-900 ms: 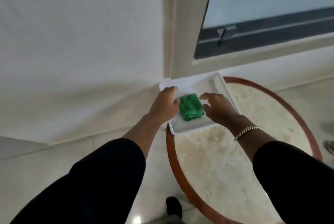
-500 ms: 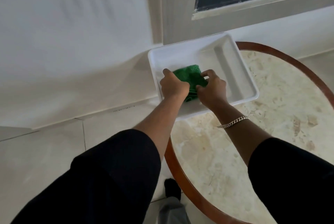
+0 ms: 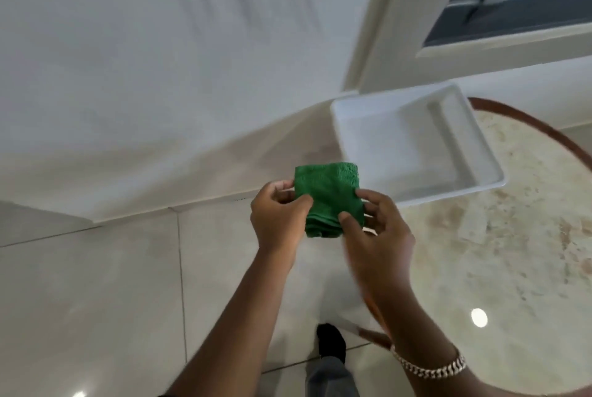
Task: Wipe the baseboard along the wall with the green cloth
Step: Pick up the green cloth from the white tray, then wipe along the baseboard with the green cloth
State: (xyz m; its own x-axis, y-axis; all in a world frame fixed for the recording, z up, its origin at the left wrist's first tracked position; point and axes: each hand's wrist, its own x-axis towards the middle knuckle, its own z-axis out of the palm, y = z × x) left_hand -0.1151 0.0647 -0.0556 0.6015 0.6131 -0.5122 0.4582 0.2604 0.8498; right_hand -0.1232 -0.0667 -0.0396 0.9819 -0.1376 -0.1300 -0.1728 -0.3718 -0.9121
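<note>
A folded green cloth (image 3: pixel 328 194) is held up in the air between both hands, in front of the wall. My left hand (image 3: pixel 277 217) pinches its left edge and my right hand (image 3: pixel 376 236) grips its right and lower side. The white baseboard (image 3: pixel 134 204) runs along the foot of the white wall, just behind and left of the cloth, meeting the tiled floor. The cloth is apart from the baseboard.
A white plastic tray (image 3: pixel 480 185) sits empty on the round marble table (image 3: pixel 499 268) with a brown rim at right. A window frame (image 3: pixel 499 50) is above it. Glossy floor tiles (image 3: pixel 96 300) spread to the left; a dark shoe (image 3: pixel 331 343) shows below.
Both hands closed on the green cloth inside the tray, then lifted it out and brought it left and toward me. The tray is now empty.
</note>
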